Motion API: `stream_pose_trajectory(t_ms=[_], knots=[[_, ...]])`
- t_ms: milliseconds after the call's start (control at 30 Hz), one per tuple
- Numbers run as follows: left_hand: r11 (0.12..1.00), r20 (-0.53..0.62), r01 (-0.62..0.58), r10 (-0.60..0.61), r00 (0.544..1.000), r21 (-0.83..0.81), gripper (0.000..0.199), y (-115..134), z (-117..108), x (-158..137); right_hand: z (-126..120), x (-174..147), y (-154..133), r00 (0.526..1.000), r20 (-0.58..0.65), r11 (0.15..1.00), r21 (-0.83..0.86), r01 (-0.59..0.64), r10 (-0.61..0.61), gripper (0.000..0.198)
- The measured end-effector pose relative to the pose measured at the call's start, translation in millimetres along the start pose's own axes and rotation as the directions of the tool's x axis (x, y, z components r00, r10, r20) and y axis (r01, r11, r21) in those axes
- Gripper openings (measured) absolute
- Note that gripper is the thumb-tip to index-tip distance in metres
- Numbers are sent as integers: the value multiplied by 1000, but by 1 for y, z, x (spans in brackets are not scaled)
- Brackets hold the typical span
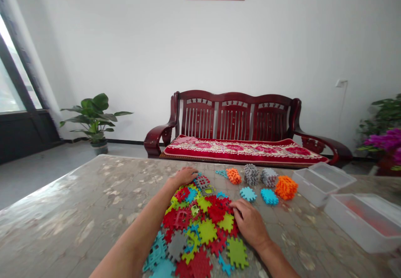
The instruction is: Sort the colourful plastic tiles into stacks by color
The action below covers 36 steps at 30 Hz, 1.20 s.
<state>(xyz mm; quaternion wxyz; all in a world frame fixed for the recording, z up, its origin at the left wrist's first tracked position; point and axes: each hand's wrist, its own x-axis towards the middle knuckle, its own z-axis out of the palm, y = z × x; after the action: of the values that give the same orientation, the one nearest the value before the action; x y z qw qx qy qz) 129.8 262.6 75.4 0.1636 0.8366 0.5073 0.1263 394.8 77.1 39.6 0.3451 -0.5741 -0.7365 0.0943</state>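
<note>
A loose heap of notched plastic building tiles (207, 231) in red, lime green, blue and grey lies between my forearms. My left hand (185, 175) reaches to the far left edge of the heap. Its fingers are stretched over the blue pieces beside a grey lattice tile (201, 181). At the heap's right side is my right hand (249, 223), fingers curled, with the index fingertip against a red tile (216, 209). Whatever may lie under those curled fingers is hidden. A green square tile (237, 252) lies just below this hand.
Sorted stacks stand beyond the heap: orange (286, 187), grey (251, 174), and blue (269, 196). Two clear plastic boxes (360, 223) sit at the right, the nearer with something reddish inside. Behind the patterned table (94, 211) is a dark red wooden bench (234, 115).
</note>
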Motion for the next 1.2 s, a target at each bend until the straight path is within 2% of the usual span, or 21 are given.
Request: stream_pose_trajectory(t_ms=[133,233,400,567,700,833,1000,1100,1200], knots=[[998,24,-51,52,998,-43,32,-3,-5,-6,2,0,2,1000,1,1000,-9,11,-11,28],[995,-19,-43,41,999,-89,35,-8,-12,-15,3,0,2,1000,-13,999,-19,26,-26,28],[978,-187,98,-133,973,-182,43,-28,-19,-46,4,-4,2,997,-47,998,-13,66,-67,29],[927,-299,290,-354,886,-237,44,-55,-15,-95,4,-5,3,991,-112,997,21,80,-77,28],[878,-339,417,-476,812,-235,43,-64,2,-132,6,19,-4,995,-87,998,40,55,-52,30],[869,-393,448,-495,775,-209,42,-58,18,-151,15,63,-26,999,22,999,-14,-44,45,30],[878,-416,460,-471,778,-133,40,-45,18,-155,35,102,-59,987,77,965,-232,-121,143,37],[877,-407,466,-471,782,-119,38,-41,14,-155,45,110,-70,972,105,923,-348,-164,212,37],[880,-411,463,-461,786,-102,37,-40,11,-155,53,111,-72,962,109,902,-386,-193,252,32]])
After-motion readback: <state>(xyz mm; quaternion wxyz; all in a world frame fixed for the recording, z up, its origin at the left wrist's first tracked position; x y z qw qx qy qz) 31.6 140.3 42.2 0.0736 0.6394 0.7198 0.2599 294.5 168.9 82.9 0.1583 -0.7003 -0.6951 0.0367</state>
